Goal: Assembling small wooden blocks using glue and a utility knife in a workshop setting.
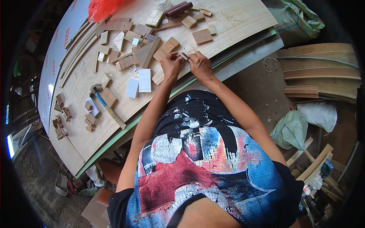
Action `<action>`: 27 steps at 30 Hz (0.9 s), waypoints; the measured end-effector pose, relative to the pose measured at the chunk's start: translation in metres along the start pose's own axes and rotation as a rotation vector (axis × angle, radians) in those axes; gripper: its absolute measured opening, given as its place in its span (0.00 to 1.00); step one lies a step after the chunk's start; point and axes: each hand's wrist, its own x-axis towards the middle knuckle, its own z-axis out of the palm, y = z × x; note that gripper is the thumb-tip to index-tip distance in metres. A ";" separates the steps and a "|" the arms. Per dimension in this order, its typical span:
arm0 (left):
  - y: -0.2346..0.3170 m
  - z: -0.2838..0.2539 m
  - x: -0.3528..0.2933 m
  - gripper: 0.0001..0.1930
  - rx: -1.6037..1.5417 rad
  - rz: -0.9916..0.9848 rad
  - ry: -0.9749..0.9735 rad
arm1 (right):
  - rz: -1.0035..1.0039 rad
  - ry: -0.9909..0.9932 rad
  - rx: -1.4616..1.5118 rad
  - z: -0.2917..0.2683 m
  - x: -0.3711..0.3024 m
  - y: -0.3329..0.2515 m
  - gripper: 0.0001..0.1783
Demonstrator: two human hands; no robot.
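Above the near edge of the wooden worktop (pixel 144 103), my left hand (pixel 171 65) and my right hand (pixel 200 66) meet, fingertips pinched on a small flat piece (pixel 183 56) with a pale edge. It looks like wood, but its kind is too small to tell. A pair of light wood blocks (pixel 166 48) lies just beyond my left hand. Past my right hand rests a reddish-brown block (pixel 202 36). Two white cards (pixel 145 80) lie to the left of my left wrist.
A hammer (pixel 102 99) with a blue and wooden handle lies on the worktop's left part. Small wood assemblies (pixel 59 128) stand farther left. Long thin strips (pixel 78 52) run along the far side, near a red plastic bag (pixel 100 9). Sacks (pixel 291 129) and curved boards (pixel 321 68) stand at right.
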 end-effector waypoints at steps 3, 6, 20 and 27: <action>0.006 0.001 -0.002 0.11 -0.042 -0.046 0.008 | -0.074 0.027 -0.023 0.000 0.000 0.000 0.04; 0.008 0.001 -0.003 0.11 -0.022 -0.054 0.022 | -0.102 0.018 -0.025 0.000 -0.001 -0.001 0.03; 0.003 -0.001 -0.002 0.12 -0.112 -0.109 0.028 | -0.043 0.014 -0.052 -0.002 -0.004 0.001 0.06; 0.004 0.002 -0.002 0.16 -0.079 -0.040 0.004 | -0.056 0.006 -0.039 -0.006 -0.003 -0.001 0.03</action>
